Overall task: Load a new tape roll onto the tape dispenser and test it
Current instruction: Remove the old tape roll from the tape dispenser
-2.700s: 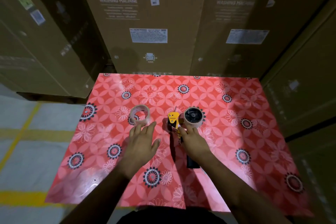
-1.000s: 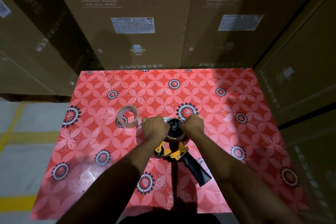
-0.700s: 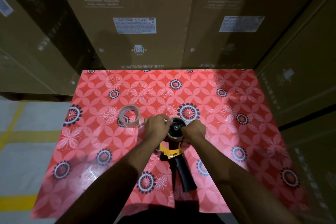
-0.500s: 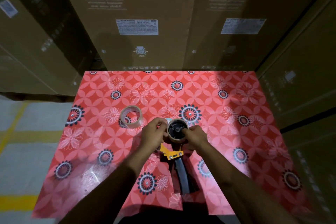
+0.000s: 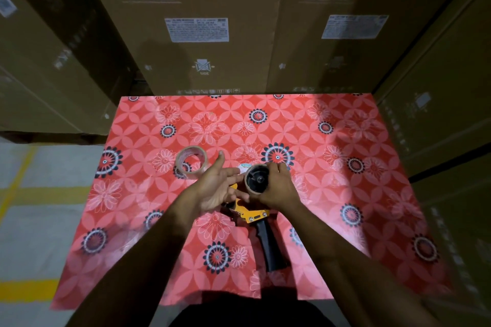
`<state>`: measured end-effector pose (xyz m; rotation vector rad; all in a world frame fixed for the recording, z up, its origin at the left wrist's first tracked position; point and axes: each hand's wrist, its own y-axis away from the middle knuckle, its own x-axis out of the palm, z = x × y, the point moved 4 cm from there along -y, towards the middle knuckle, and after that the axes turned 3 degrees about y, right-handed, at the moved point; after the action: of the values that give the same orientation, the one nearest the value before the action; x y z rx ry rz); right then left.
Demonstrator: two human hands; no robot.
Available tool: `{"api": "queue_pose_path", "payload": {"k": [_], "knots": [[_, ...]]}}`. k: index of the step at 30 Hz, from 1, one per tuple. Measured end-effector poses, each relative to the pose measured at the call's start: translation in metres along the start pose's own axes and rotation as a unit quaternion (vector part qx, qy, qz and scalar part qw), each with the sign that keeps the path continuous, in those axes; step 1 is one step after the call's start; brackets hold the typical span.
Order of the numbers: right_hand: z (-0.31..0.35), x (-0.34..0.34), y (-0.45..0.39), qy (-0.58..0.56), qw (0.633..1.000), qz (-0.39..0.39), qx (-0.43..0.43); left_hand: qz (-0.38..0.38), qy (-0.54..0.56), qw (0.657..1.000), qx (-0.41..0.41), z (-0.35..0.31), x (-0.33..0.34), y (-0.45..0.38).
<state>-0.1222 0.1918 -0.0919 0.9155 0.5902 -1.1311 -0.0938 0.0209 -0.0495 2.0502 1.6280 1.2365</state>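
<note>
The tape dispenser (image 5: 252, 214) has a yellow frame and a black handle (image 5: 269, 245) that points toward me; it lies in the middle of the red flowered table (image 5: 345, 194). On its black hub sits a worn roll core (image 5: 256, 179), and my right hand (image 5: 279, 190) grips that core from the right. My left hand (image 5: 215, 188) hovers just left of the hub with its fingers spread, holding nothing. A clear tape roll (image 5: 191, 163) lies flat on the table behind my left hand, untouched.
Tall cardboard washing-machine boxes (image 5: 202, 21) stand against the table's far edge and along its right side (image 5: 438, 114). To the left lies grey floor with yellow lines (image 5: 32, 194). The table's near edge is at my body.
My left hand has let go of the core and opened, drifting left. The right hand still holds the core on the hub. Earlier both hands had pulled the dispenser to the table's middle.
</note>
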Motion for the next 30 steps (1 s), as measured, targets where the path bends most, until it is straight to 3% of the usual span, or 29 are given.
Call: {"api": "queue_pose_path", "payload": {"k": [5, 8, 11, 13, 16, 22, 26, 30], "knots": [[-0.001, 0.003, 0.0, -0.006, 0.999, -0.033, -0.001, 0.012, -0.023, 1.0, -0.009, 0.005, -0.001, 0.002], [-0.001, 0.001, 0.002, -0.013, 0.999, -0.038, -0.002, -0.051, -0.169, 0.984, 0.012, 0.009, -0.004, 0.0], [-0.003, 0.003, 0.001, -0.026, 0.999, -0.02, 0.018, -0.148, -0.32, 0.935, 0.045, 0.007, -0.006, -0.015], [-0.007, 0.005, 0.001, -0.09, 0.994, 0.008, 0.056, -0.159, -0.378, 0.911, 0.051, 0.0, -0.002, -0.026], [-0.012, -0.001, 0.003, -0.249, 0.958, 0.037, 0.138, -0.155, -0.411, 0.898, 0.023, -0.007, 0.006, -0.037], [-0.005, -0.026, -0.014, -0.05, 0.987, 0.025, 0.15, -0.216, -0.44, 0.871, -0.011, -0.006, 0.018, -0.051], [0.001, -0.028, -0.018, -0.011, 0.986, 0.026, 0.166, -0.25, -0.49, 0.835, 0.009, -0.007, 0.025, -0.049], [0.002, -0.034, -0.017, -0.017, 0.986, 0.032, 0.161, -0.238, -0.472, 0.849, 0.02, -0.006, 0.023, -0.044]]}}
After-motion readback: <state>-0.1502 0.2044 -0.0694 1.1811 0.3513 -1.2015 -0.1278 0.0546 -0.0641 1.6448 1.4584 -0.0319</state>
